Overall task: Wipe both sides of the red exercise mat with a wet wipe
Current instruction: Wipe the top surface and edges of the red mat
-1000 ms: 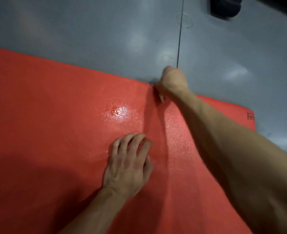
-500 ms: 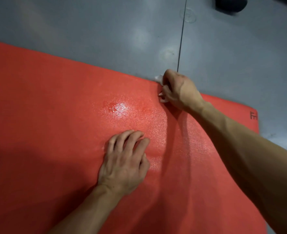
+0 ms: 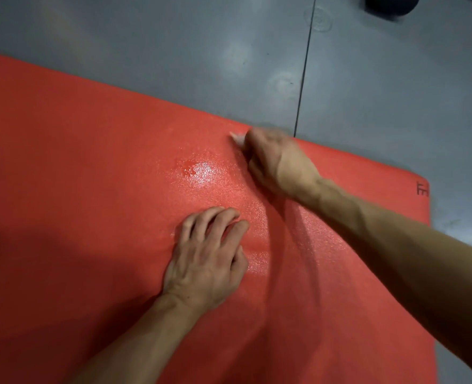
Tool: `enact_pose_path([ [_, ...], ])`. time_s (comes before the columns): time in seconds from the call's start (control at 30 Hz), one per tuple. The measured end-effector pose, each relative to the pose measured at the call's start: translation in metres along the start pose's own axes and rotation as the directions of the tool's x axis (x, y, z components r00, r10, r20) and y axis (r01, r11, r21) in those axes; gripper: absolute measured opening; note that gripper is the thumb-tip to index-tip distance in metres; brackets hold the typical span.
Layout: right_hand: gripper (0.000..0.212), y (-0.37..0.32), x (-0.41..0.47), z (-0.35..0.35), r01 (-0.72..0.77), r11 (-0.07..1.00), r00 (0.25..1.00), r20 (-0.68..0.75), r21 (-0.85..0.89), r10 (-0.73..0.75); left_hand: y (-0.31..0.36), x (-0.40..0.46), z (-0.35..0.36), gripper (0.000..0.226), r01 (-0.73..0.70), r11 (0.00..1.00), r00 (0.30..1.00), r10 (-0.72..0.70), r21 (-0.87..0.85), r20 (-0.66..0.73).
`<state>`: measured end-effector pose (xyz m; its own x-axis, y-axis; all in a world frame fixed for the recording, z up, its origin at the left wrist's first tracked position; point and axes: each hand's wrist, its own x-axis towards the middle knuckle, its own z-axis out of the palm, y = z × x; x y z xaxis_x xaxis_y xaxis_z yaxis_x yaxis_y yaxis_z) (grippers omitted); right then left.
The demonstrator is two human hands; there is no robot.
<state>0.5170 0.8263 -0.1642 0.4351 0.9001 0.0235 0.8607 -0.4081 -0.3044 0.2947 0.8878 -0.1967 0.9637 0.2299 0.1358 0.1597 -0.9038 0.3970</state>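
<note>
From the head view we see the red exercise mat lying flat on the grey floor. Our right hand is curled round a white wet wipe, only a corner of it showing, pressed down near the mat's far edge. Our left hand rests on the mat with loosely bent fingers, holding nothing, steadying it. A glossy wet patch lies between the hands. We judge the upper face partly wiped; the underside likely waits.
</note>
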Motion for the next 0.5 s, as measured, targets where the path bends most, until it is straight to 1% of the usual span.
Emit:
enact_pose_path([
  [0.03, 0.011, -0.013, -0.017, 0.005, 0.08, 0.997, 0.996, 0.031, 0.02, -0.081, 0.0, 0.0, 0.0, 0.04, 0.005, 1.0, 1.0, -0.005, 0.001, 0.001],
  [0.1, 0.02, -0.021, -0.037, 0.006, 0.242, 0.97, 0.966, 0.097, -0.02, -0.239, 0.0, 0.001, -0.001, 0.04, 0.013, 1.0, 1.0, -0.013, 0.011, 0.011],
  [0.13, 0.02, -0.015, -0.034, 0.005, 0.268, 0.963, 0.96, 0.091, -0.041, -0.263, 0.0, 0.001, 0.0, 0.04, 0.015, 1.0, 1.0, -0.015, 0.012, 0.016],
  [0.17, 0.017, -0.008, -0.025, 0.002, 0.225, 0.973, 0.973, 0.058, -0.056, -0.222, 0.0, 0.001, 0.0, 0.039, 0.015, 1.0, 1.0, -0.016, 0.013, 0.024],
  [0.23, 0.015, 0.009, 0.001, -0.003, 0.02, 0.997, 0.998, -0.05, -0.077, -0.024, 0.0, 0.0, -0.001, 0.039, 0.021, 1.0, 0.999, -0.021, 0.014, 0.039],
  [0.27, 0.017, 0.017, 0.01, -0.003, -0.084, 0.992, 0.994, -0.076, -0.096, 0.077, 0.0, -0.001, -0.002, 0.039, 0.021, 1.0, 0.999, -0.021, 0.016, 0.043],
  [0.3, 0.018, 0.019, 0.013, -0.003, -0.136, 0.985, 0.988, -0.092, -0.105, 0.127, -0.001, -0.001, -0.002, 0.039, 0.019, 1.0, 0.999, -0.02, 0.016, 0.048],
  [0.33, 0.018, 0.014, 0.012, 0.0, -0.122, 0.988, 0.988, -0.111, -0.098, 0.111, -0.001, 0.0, -0.002, 0.039, 0.023, 1.0, 0.998, -0.023, 0.011, 0.056],
  [0.37, 0.016, 0.003, 0.005, 0.003, -0.076, 0.995, 0.991, -0.117, -0.068, 0.068, 0.0, 0.0, -0.003, 0.04, 0.032, 0.999, 0.997, -0.032, 0.002, 0.069],
  [0.43, 0.011, -0.02, -0.022, 0.012, 0.052, 0.998, 0.993, -0.1, -0.022, -0.054, 0.001, 0.002, -0.007, 0.043, 0.055, 0.998, 0.993, -0.053, -0.023, 0.108],
  [0.5, 0.013, -0.036, -0.047, 0.015, 0.177, 0.982, 0.982, -0.058, -0.067, -0.181, -0.001, 0.002, -0.015, 0.049, 0.071, 0.994, 0.985, -0.058, -0.079, 0.163],
])
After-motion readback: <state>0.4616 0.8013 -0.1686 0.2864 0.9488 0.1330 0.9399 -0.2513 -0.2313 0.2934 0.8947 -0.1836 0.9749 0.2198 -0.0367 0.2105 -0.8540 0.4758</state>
